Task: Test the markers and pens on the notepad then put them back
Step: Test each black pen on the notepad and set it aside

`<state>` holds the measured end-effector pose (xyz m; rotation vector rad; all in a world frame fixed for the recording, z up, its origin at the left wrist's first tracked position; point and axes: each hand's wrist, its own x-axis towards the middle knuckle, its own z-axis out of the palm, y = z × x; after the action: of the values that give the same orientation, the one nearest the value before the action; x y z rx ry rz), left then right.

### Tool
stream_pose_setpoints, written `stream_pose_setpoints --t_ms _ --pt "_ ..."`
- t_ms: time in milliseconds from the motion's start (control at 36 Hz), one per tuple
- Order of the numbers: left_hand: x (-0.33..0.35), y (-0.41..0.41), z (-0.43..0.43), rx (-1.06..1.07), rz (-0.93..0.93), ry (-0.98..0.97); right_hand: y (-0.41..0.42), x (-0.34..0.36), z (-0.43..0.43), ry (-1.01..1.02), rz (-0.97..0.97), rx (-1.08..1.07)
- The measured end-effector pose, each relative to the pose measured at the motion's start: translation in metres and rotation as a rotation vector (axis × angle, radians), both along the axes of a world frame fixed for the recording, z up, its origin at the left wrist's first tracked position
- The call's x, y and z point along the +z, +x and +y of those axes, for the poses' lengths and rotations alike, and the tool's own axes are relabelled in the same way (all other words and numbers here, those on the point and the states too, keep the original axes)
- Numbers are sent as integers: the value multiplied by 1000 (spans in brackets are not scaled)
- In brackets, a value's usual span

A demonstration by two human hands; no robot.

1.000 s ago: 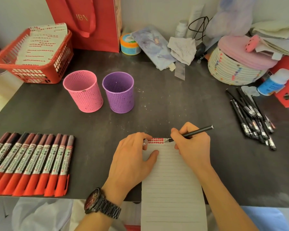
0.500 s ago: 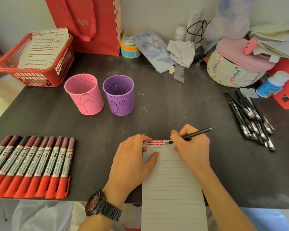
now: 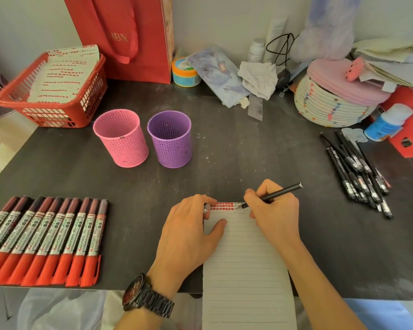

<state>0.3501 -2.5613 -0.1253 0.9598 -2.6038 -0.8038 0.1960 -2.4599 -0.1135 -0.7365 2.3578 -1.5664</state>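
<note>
Pen (image 3: 281, 192) crept right along notepad (image 3: 246, 270), right hand (image 3: 277, 215) gripping; left hand (image 3: 188, 234) pinches cap (image 3: 206, 207).

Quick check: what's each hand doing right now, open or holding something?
Left hand: rests on the notepad, fingers pinching what looks like a small pen cap.
Right hand: gripping the black pen, tip on the notepad.

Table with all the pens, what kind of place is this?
Likely a home desk or craft corner: a dark table against a wall, with red markers, black pens and a red shopping bag.
</note>
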Motion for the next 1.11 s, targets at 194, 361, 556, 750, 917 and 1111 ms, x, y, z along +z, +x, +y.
stream_pose_setpoints --t_ms 194,361,556,750,917,1111 --pt "-1 0 -1 -4 14 -11 0 0 1 3 17 1" --pt "-2 0 -1 0 14 -5 -1 -2 1 3 8 -5" --pt "-3 -1 -1 6 6 -10 1 -2 1 -3 8 6" --pt "1 2 0 -12 57 -12 -4 5 5 -165 -90 -55" --pt "7 7 3 -52 207 84 -1 8 7 -259 -122 -50" --pt "7 4 1 -19 209 53 -1 15 17 -405 -219 100"
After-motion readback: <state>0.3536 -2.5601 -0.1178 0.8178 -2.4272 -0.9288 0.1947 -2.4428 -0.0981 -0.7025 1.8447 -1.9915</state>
